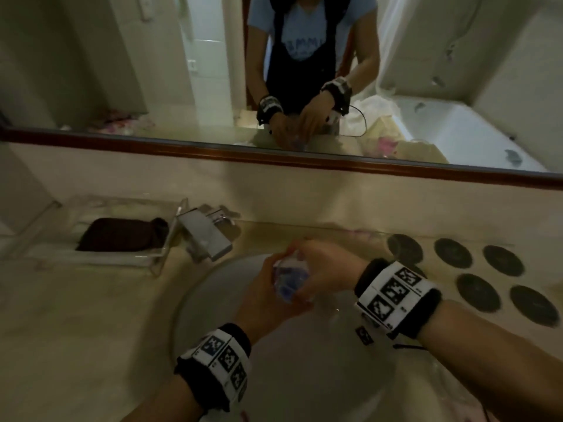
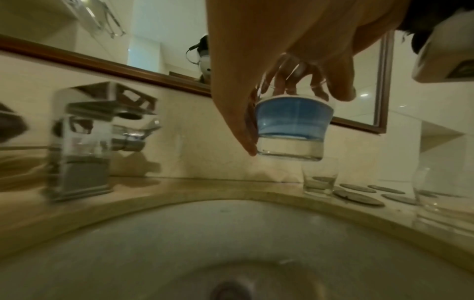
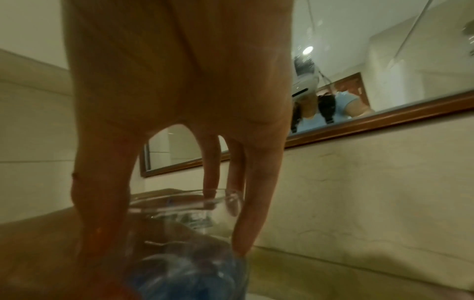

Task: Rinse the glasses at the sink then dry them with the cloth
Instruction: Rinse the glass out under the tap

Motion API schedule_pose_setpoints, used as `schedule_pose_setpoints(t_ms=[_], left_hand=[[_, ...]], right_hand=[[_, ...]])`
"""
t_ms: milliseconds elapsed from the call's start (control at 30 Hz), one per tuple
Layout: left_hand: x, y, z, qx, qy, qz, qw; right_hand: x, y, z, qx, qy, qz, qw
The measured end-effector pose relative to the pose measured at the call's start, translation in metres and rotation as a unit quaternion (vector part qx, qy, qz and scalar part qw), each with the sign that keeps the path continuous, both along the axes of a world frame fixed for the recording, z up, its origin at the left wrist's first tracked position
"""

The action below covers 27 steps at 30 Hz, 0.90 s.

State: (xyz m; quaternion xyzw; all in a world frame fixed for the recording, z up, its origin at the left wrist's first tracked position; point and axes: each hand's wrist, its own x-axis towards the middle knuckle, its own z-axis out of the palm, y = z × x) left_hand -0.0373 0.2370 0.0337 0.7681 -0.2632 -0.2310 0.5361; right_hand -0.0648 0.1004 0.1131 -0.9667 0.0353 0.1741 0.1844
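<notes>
Over the sink (image 1: 304, 376) both hands hold a clear glass (image 1: 289, 281) with a blue cloth (image 2: 292, 117) stuffed inside it. My left hand (image 1: 265, 300) grips the glass (image 2: 290, 148) from outside, one digit running down its wall. My right hand (image 1: 323, 269) comes from above. In the right wrist view its fingers (image 3: 211, 178) reach past the rim (image 3: 179, 201) onto the blue cloth (image 3: 189, 274), with the thumb outside the wall. Two more clear glasses (image 2: 320, 178) (image 2: 436, 199) stand on the counter to the right.
A square chrome faucet (image 1: 204, 236) stands at the sink's back left, no water visible from it. Left of it a clear tray (image 1: 91, 260) holds a dark folded cloth (image 1: 122, 234). Several round dark coasters (image 1: 478, 292) lie on the counter at right. A mirror runs along the wall behind.
</notes>
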Motion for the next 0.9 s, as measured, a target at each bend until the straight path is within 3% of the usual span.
schedule_pose_setpoints(t_ms=[133, 300, 467, 600, 800, 900], left_hand=[[0.012, 0.038, -0.018, 0.042, 0.002, 0.021, 0.999], [0.034, 0.07, -0.043, 0.107, 0.008, 0.012, 0.994], [0.057, 0.08, -0.057, 0.147, 0.024, 0.004, 0.989], [0.071, 0.081, -0.061, 0.171, 0.028, 0.004, 0.985], [0.083, 0.084, -0.067, 0.146, 0.026, 0.085, 0.985], [0.088, 0.076, -0.069, 0.172, 0.064, 0.04, 0.982]], right_hand=[[0.028, 0.023, -0.007, 0.068, 0.074, 0.0, 0.995], [0.085, 0.025, -0.015, 0.067, 0.018, -0.048, 0.996], [0.126, 0.038, -0.034, 0.07, -0.016, -0.016, 0.997], [0.148, 0.049, -0.056, 0.089, -0.029, 0.012, 0.996], [0.171, 0.049, -0.081, 0.105, -0.094, -0.012, 0.99], [0.177, 0.044, -0.082, 0.081, -0.083, 0.006, 0.993]])
